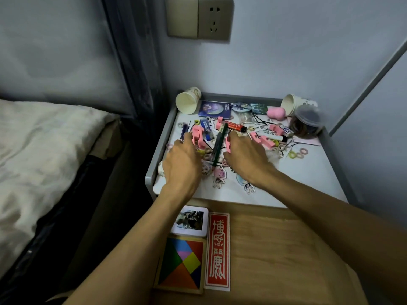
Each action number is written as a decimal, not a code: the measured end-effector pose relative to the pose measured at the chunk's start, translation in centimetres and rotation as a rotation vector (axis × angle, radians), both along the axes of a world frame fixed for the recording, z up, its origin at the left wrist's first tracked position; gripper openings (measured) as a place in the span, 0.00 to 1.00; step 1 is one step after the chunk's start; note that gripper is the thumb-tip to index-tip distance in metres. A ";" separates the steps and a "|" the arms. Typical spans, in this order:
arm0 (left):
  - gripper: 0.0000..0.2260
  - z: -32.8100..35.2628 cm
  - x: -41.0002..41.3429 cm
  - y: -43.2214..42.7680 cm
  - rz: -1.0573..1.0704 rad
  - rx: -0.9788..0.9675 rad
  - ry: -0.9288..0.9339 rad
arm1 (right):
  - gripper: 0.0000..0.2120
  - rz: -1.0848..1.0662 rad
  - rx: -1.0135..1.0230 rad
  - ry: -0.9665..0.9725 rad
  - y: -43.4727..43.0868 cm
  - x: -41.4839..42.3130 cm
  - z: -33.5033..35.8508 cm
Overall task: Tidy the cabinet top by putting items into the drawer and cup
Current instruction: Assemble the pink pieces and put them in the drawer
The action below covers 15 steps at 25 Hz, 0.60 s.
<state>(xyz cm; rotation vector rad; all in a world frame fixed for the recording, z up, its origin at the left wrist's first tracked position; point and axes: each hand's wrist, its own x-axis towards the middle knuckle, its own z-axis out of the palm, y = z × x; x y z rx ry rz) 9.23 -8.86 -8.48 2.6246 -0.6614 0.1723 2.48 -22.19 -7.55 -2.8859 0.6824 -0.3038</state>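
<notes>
reaching into the clutter (262, 138), left hand (182, 160) and right hand (245, 158) mask their grip; clenched or released, cannot tell

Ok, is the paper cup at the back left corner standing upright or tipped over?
Tipped over. The paper cup lies on its side on the cabinet top, its open mouth facing the camera, nothing visible inside.

Single head-worn camera, wide-angle, faces forward and down, close above the cluttered counter (308, 172) beside the bed (44, 150).
</notes>
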 end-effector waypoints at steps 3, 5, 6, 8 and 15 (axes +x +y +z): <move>0.17 -0.2 0.6 -0.3 0.018 0.010 0.019 | 0.20 -0.044 0.008 0.025 0.2 0.5 -0.4; 0.17 -0.2 0.5 -0.7 0.016 0.010 0.046 | 0.17 -0.096 0.024 0.050 0.1 1.0 0.0; 0.16 -0.4 0.4 -0.9 0.010 0.003 0.056 | 0.13 -0.121 0.036 0.069 0.0 1.1 0.4; 0.13 -0.6 0.5 -1.1 0.001 -0.013 0.066 | 0.04 -0.160 0.065 0.087 -0.5 0.8 1.2; 0.11 0.7 0.7 -0.7 0.046 -0.110 0.090 | 0.07 -0.226 0.924 -0.156 -2.7 -0.4 2.5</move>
